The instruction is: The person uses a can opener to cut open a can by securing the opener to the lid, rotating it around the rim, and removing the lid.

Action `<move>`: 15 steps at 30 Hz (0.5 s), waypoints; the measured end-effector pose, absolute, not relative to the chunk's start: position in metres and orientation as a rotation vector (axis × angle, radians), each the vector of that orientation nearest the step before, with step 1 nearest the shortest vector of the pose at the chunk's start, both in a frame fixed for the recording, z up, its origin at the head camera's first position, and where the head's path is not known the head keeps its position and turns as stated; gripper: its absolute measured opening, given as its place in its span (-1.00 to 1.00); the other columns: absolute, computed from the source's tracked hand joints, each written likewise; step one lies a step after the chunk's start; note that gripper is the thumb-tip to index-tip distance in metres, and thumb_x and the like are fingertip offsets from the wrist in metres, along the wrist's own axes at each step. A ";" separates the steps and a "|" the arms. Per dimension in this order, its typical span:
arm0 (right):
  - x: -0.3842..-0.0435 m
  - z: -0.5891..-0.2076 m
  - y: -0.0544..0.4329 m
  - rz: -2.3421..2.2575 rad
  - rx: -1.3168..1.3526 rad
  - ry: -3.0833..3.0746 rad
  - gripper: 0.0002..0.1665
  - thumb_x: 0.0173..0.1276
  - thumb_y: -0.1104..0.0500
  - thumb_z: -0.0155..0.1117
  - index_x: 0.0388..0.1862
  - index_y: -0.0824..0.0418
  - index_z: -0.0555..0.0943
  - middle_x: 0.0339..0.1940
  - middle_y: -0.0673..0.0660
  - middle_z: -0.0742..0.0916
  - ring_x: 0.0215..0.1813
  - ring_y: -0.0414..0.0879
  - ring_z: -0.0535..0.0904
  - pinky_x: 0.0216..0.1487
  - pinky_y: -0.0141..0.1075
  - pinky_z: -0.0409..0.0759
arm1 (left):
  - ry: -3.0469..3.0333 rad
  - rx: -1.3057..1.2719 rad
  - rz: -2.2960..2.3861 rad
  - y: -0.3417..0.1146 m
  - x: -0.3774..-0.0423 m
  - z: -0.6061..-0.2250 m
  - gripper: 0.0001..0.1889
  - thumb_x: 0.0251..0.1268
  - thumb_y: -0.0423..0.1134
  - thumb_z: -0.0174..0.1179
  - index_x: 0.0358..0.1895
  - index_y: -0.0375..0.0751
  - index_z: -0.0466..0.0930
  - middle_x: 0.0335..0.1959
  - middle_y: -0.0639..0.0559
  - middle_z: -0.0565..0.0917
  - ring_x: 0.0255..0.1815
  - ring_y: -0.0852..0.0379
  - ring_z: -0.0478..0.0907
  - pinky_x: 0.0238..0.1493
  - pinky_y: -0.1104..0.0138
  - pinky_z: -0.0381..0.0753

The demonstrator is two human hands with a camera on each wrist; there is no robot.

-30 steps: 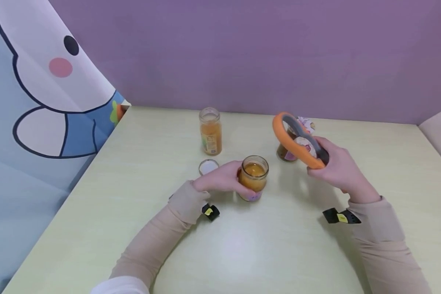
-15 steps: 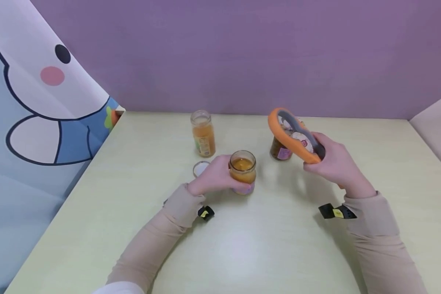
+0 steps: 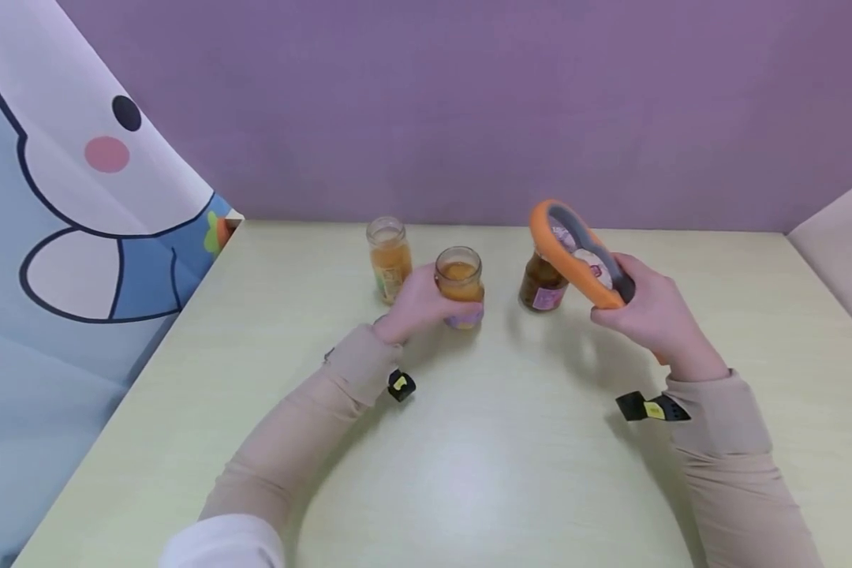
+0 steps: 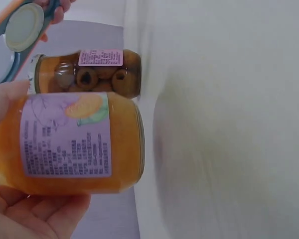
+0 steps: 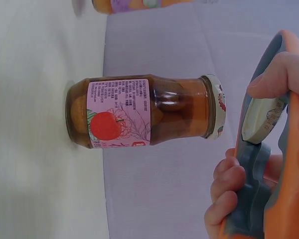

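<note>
Glass jar (image 3: pixel 460 282), amber-filled, mid-frame: left fingers (image 4: pixel 65 216) grip it, seemingly for placing, needing level lowering; right fingers (image 5: pixel 229 178) clasp orange-grey looped tool (image 3: pixel 570 267).

Wide-mouthed glass jar (image 4: pixel 79 144): amber contents, purple label with fruit drawing and fine print. Mouth uncovered, level of contents below the rim. Roughly upright, gripped round the side by left hand (image 3: pixel 417 304).

Orange-and-grey looped tool (image 3: pixel 561 262): tilted, held in the air by right hand (image 3: pixel 646 308). Round pale lid (image 5: pixel 261 119) sits within its loop.

Dark jar (image 5: pixel 144 110): brown, round fruit inside, pink label, red fruit print. Patterned white cap on. Upright on table (image 3: pixel 468 473), near the tool, not touching it.
</note>
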State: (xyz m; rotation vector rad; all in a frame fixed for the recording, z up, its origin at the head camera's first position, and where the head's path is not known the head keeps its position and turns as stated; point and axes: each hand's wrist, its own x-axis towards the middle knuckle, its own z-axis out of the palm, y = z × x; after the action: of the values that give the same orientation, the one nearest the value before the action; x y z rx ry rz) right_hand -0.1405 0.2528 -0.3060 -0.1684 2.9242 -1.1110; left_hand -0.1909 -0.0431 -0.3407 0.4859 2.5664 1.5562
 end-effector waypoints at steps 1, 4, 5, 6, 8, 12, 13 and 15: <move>-0.141 -0.306 0.253 -1.106 -0.164 2.923 -0.11 0.11 0.19 0.28 0.42 0.28 0.18 0.01 0.32 0.55 -0.11 0.14 0.41 -0.20 -0.17 0.37 | 2.565 0.481 1.560 -0.042 -0.193 -0.341 -0.44 -0.16 -0.23 0.51 -0.01 -0.24 0.51 -0.17 -0.07 0.68 -0.19 0.09 0.62 -0.03 0.28 0.59; -0.142 -0.306 0.253 -1.108 -0.153 2.913 -0.12 0.12 0.19 0.27 0.42 0.28 0.18 0.02 0.32 0.55 -0.11 0.14 0.41 -0.20 -0.17 0.38 | 2.549 0.446 1.581 -0.040 -0.199 -0.341 -0.46 -0.13 -0.25 0.49 0.00 -0.23 0.51 -0.15 -0.07 0.68 -0.16 0.08 0.62 -0.03 0.27 0.59; -0.142 -0.307 0.252 -1.110 -0.148 2.909 -0.12 0.13 0.19 0.27 0.43 0.28 0.18 0.02 0.32 0.55 -0.11 0.14 0.41 -0.19 -0.18 0.37 | 2.544 0.429 1.588 -0.040 -0.201 -0.341 -0.47 -0.12 -0.25 0.49 0.00 -0.23 0.51 -0.14 -0.06 0.68 -0.15 0.08 0.62 -0.02 0.28 0.58; -0.143 -0.307 0.252 -1.115 -0.144 2.904 -0.12 0.13 0.19 0.27 0.43 0.28 0.18 0.02 0.32 0.55 -0.10 0.14 0.41 -0.19 -0.18 0.37 | 2.543 0.412 1.594 -0.039 -0.203 -0.342 -0.47 -0.11 -0.25 0.48 0.00 -0.23 0.51 -0.14 -0.06 0.68 -0.14 0.08 0.62 0.00 0.28 0.58; -0.143 -0.307 0.253 -1.120 -0.144 2.900 -0.13 0.14 0.18 0.27 0.43 0.28 0.18 0.03 0.32 0.54 -0.10 0.14 0.41 -0.20 -0.18 0.37 | 2.538 0.386 1.603 -0.037 -0.207 -0.343 -0.47 -0.10 -0.26 0.47 0.01 -0.24 0.51 -0.12 -0.06 0.68 -0.12 0.07 0.62 0.02 0.28 0.57; -0.144 -0.307 0.256 -1.102 -0.145 2.908 -0.13 0.15 0.18 0.26 0.43 0.31 0.17 0.02 0.34 0.54 -0.11 0.15 0.40 -0.21 -0.19 0.35 | 2.550 0.372 1.586 -0.031 -0.215 -0.346 -0.46 -0.06 -0.25 0.46 0.04 -0.29 0.49 -0.09 -0.10 0.67 -0.10 0.05 0.62 0.04 0.28 0.56; -0.144 -0.307 0.257 -1.091 -0.142 2.911 -0.12 0.15 0.18 0.25 0.43 0.31 0.16 0.02 0.35 0.54 -0.11 0.15 0.40 -0.21 -0.19 0.35 | 2.547 0.372 1.586 -0.030 -0.216 -0.346 -0.46 -0.06 -0.26 0.45 0.04 -0.30 0.48 -0.09 -0.11 0.67 -0.09 0.04 0.61 0.05 0.28 0.56; -0.144 -0.307 0.258 -1.074 -0.139 2.914 -0.13 0.15 0.17 0.25 0.43 0.31 0.17 0.01 0.34 0.54 -0.11 0.14 0.40 -0.22 -0.20 0.34 | 2.548 0.361 1.586 -0.027 -0.218 -0.346 -0.46 -0.05 -0.26 0.45 0.04 -0.31 0.48 -0.09 -0.11 0.66 -0.10 0.04 0.61 0.04 0.27 0.56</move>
State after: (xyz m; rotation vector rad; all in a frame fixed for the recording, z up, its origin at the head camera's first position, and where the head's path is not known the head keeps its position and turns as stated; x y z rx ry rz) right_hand -0.1442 0.2581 -0.3074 -0.1389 2.9144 -1.0736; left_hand -0.2184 -0.0273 -0.3460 0.3609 2.5475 1.5857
